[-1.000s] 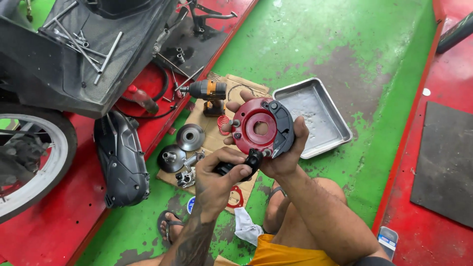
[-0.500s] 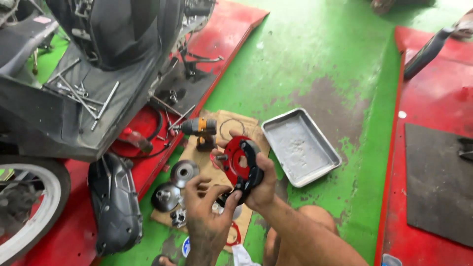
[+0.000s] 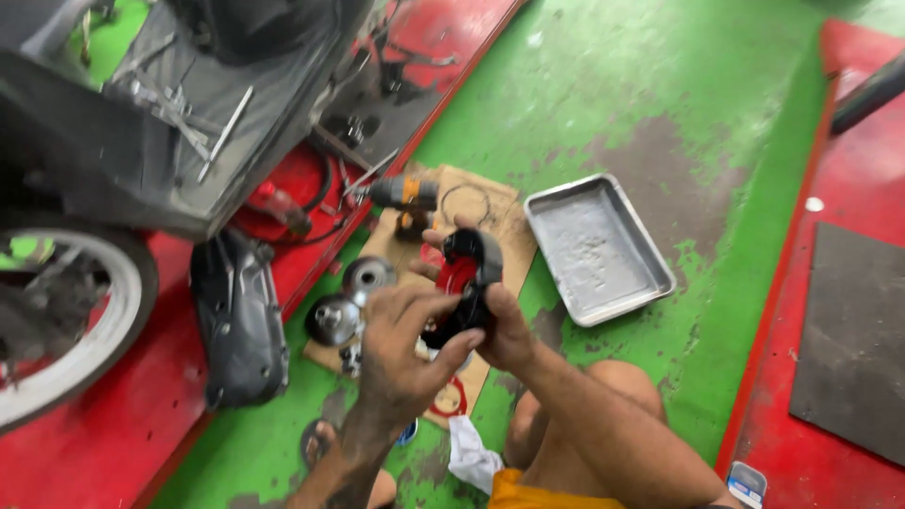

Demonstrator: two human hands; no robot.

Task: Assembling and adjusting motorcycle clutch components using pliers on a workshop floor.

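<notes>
Item: round red-and-black clutch part (image 3: 464, 283), now being turned edge-on from its earlier face-up pose, right hand (image 3: 504, 330) gripping its lower rim, left hand (image 3: 403, 344) closing fingers against it, above the cardboard sheet (image 3: 495, 221) beside the metal tray (image 3: 596, 247).
</notes>
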